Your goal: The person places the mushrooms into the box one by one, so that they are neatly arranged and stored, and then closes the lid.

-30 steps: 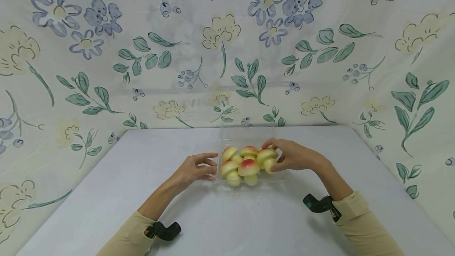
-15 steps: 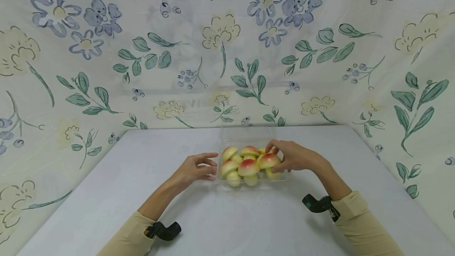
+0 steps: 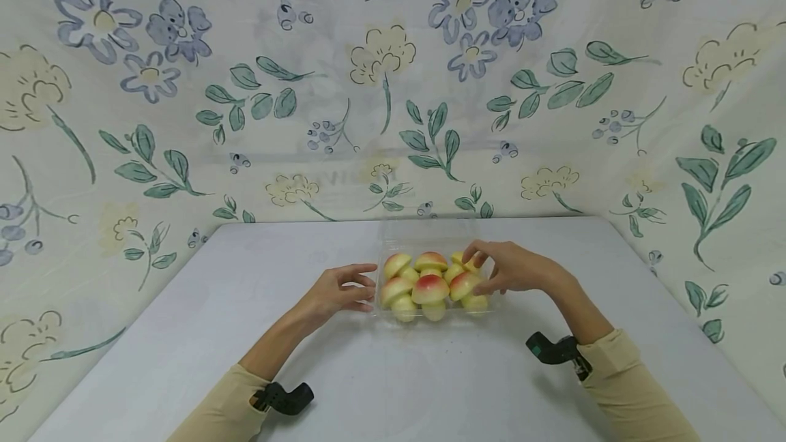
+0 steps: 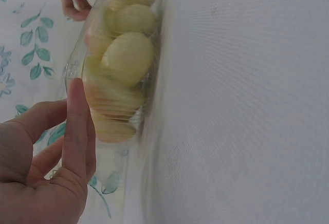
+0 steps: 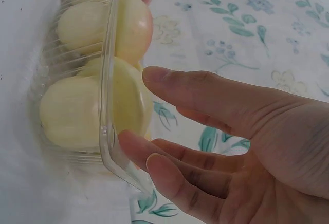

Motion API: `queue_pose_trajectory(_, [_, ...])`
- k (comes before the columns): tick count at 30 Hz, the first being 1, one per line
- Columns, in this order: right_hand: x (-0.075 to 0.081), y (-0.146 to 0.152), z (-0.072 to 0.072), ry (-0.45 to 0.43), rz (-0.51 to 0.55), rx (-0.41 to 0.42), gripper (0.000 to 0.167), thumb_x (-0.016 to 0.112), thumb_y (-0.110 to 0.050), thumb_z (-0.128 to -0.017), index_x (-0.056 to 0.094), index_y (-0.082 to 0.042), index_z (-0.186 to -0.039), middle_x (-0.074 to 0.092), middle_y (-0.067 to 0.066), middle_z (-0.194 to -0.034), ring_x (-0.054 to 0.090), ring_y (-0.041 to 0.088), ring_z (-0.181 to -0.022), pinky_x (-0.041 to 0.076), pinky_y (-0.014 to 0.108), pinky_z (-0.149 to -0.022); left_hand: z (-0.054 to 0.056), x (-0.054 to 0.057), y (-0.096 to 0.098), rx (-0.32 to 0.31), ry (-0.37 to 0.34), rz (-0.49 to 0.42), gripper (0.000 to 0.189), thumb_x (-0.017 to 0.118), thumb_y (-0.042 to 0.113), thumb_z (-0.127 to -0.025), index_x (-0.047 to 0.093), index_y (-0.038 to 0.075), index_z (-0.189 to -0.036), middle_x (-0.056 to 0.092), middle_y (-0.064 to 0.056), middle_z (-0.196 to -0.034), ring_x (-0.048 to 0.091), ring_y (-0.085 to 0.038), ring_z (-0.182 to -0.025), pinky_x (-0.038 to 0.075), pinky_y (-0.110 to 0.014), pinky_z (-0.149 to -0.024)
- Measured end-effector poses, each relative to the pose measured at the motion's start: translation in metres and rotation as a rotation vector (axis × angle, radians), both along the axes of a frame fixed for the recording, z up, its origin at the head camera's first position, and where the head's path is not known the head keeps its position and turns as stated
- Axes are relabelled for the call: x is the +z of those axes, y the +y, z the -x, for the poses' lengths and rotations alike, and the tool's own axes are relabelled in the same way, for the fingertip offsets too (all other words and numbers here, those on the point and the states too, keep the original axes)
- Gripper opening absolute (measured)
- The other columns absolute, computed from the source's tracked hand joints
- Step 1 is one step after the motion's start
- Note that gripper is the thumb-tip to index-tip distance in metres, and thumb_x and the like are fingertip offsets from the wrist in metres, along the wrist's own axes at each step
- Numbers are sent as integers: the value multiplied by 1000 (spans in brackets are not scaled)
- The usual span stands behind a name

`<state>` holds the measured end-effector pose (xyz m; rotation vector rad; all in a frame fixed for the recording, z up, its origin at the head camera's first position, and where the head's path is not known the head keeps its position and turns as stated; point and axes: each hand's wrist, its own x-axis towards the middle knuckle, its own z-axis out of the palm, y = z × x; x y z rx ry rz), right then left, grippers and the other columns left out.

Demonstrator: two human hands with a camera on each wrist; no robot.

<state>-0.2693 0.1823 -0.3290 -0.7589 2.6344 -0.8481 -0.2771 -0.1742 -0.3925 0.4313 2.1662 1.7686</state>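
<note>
A clear plastic box holds several mushroom-shaped pieces with red-and-yellow caps and pale yellow stems. They lie in two rows in the head view. My left hand has its fingers extended against the box's left side; in the left wrist view a fingertip meets the rim. My right hand is at the box's right end, thumb and fingers spread around the front-right mushroom-shaped piece. In the right wrist view, its thumb is close to that cap; whether it touches, I cannot tell.
The box's clear lid stands folded back behind it, close to the table's far edge. A white table lies under everything. Floral cloth hangs behind. Each wrist carries a black camera mount.
My right hand has lowered a mushroom-shaped piece into the front-right spot of the box, then loosened its fingers and drawn slightly right. My left hand has stayed at the box's left side.
</note>
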Motion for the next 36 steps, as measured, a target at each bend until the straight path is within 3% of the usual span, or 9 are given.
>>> queue_pose_trajectory(15, [4,10,2,17,3,-46,47,73,-28,-89,53,-9,-128,60,19,-127,68,20,-90,60,29,-68,-1,1,-1,-1,3,7,60,67,7,-92,42,-1,-146,56,-16,-116,67,-14,-92,64,-35,-82])
queue_pose_trajectory(25, [0,24,10,51,48,-121,42,70,-30,-92,54,-12,-127,59,22,-128,69,26,-99,61,31,-70,-1,1,-1,-11,10,6,60,66,7,-93,41,-3,-146,57,-16,-115,67,-13,-92,64,-33,-81])
queue_pose_trajectory(36, [-9,32,19,75,72,-134,45,68,-31,-93,54,-11,-131,58,25,-130,68,30,-104,61,31,-70,-1,2,1,16,-4,17,61,69,9,-91,44,2,-146,57,-15,-116,67,-15,-92,64,-35,-81])
